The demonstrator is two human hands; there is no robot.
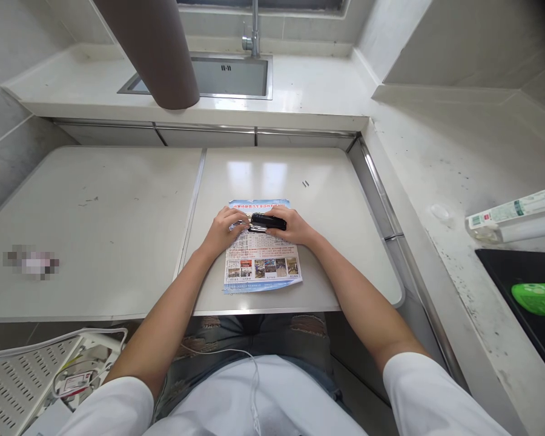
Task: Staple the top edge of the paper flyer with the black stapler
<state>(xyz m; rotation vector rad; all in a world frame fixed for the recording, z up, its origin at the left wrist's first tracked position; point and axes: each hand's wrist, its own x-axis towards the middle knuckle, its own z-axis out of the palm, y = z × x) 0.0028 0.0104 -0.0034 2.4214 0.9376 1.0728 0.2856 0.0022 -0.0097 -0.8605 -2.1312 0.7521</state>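
Observation:
A black stapler with bright metal parts is held low over a printed flyer. Its body is gripped from the right by my right hand, fingers wrapped round it. At the stapler's left end, my left hand has its fingertips pinched together on the metal part; whether they also hold a small loose piece cannot be made out. The flyer lies on the white table, with colour photos along its lower part. My hands and the stapler cover some of its upper half. Two short staple strips lie beyond my right hand.
A brown cylinder juts in from above, before the sink and faucet. A long box and a green object rest on the right counter. A white perforated rack stands lower left.

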